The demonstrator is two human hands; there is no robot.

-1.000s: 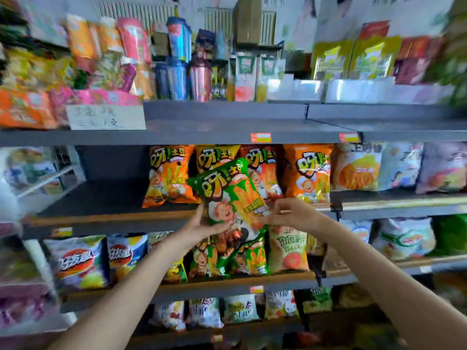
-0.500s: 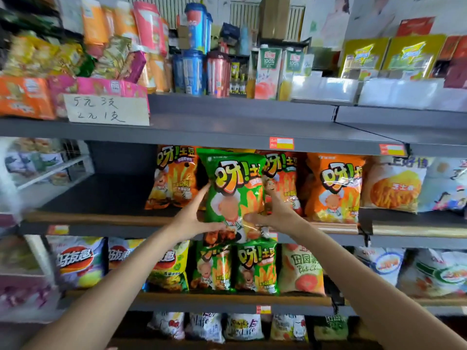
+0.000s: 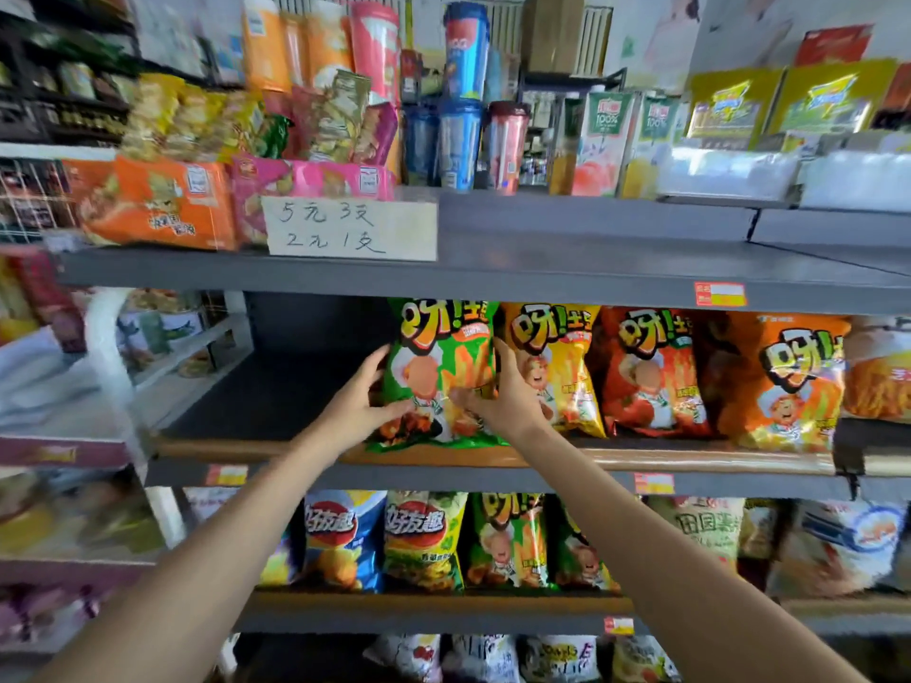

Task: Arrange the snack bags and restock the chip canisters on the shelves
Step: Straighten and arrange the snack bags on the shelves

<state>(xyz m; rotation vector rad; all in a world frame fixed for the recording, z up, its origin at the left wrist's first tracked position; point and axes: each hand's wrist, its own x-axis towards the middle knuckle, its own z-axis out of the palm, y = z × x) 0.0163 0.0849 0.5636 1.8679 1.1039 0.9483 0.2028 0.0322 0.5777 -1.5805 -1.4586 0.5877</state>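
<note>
A green snack bag (image 3: 438,367) stands upright on the middle shelf (image 3: 276,401), at the left end of a row of bags. My left hand (image 3: 360,401) grips its left edge and my right hand (image 3: 498,391) grips its right edge, thumbs across the front. Next to it stand a yellow bag (image 3: 557,367), a red bag (image 3: 650,372) and an orange bag (image 3: 784,382). Chip canisters (image 3: 463,96) stand at the back of the top shelf, blue and pink.
A handwritten price card (image 3: 350,228) leans on snack boxes (image 3: 162,204) on the top shelf. Juice cartons (image 3: 601,145) stand to the right. The lower shelf (image 3: 434,608) holds more bags. The left part of the middle shelf is bare dark board.
Both hands lifted the green bag from in front of the lower shelf up onto the middle shelf and stood it left of the yellow bag. The view shifted left and closer.
</note>
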